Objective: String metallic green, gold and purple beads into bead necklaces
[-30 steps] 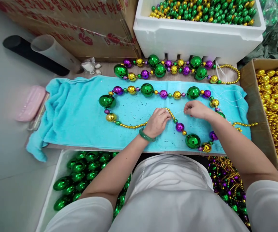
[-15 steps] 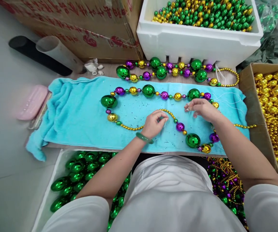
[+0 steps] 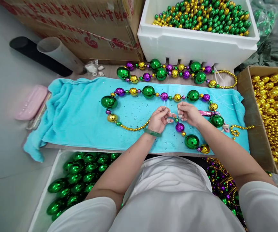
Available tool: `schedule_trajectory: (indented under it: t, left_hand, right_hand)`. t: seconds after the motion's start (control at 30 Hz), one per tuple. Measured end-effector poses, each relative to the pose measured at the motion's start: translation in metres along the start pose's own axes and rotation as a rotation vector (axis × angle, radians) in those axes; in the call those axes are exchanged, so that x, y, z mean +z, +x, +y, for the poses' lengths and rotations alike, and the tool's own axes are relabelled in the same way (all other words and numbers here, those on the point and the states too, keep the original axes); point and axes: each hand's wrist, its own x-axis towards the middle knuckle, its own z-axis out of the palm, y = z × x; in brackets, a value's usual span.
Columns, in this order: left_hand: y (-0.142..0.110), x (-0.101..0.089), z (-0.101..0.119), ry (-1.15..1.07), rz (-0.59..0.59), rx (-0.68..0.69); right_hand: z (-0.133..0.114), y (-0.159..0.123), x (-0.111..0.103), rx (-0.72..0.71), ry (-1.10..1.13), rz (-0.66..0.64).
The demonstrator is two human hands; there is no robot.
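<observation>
A bead necklace (image 3: pixel 148 92) of green, purple and gold beads lies in a loop on a turquoise towel (image 3: pixel 76 112). At the inner end of its small gold beads, my left hand (image 3: pixel 159 118) pinches a thin white string (image 3: pixel 164 103). My right hand (image 3: pixel 188 113) is close by on the right, its thumb and fingers closed on the string too; the fingertips partly hide it. White wrapping shows on some fingertips of both hands. Just under the hands sit a small green bead (image 3: pixel 176 120) and a purple bead (image 3: pixel 180 127) of the necklace.
Beyond the towel lies another bead necklace (image 3: pixel 161 73), before a white foam box (image 3: pixel 197 42) of beads. A carton (image 3: pixel 257 119) of gold beads stands right; large green beads (image 3: pixel 75 178) fill a bin at front left. A flat pink object (image 3: pixel 206 113) lies beside my right wrist.
My right hand has moved left and slightly down, close to my left hand. My left hand has shifted a little right. The flat pink object has come into view from behind my right arm.
</observation>
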Motion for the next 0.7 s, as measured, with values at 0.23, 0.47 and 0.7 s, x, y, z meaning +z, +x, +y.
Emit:
schedule_trajectory:
  t: [0.23, 0.47, 0.7]
  left_hand:
    - [-0.005, 0.003, -0.013, 0.170, -0.022, 0.105]
    - [-0.007, 0.001, -0.017, 0.348, 0.044, 0.129]
    - [-0.021, 0.005, -0.008, 0.153, 0.012, 0.039]
  right_hand:
    - [-0.001, 0.008, 0.006, -0.057, -0.131, 0.076]
    - [-0.001, 0.007, 0.013, -0.032, -0.248, 0.244]
    - [-0.015, -0.016, 0.015, -0.188, -0.307, 0.106]
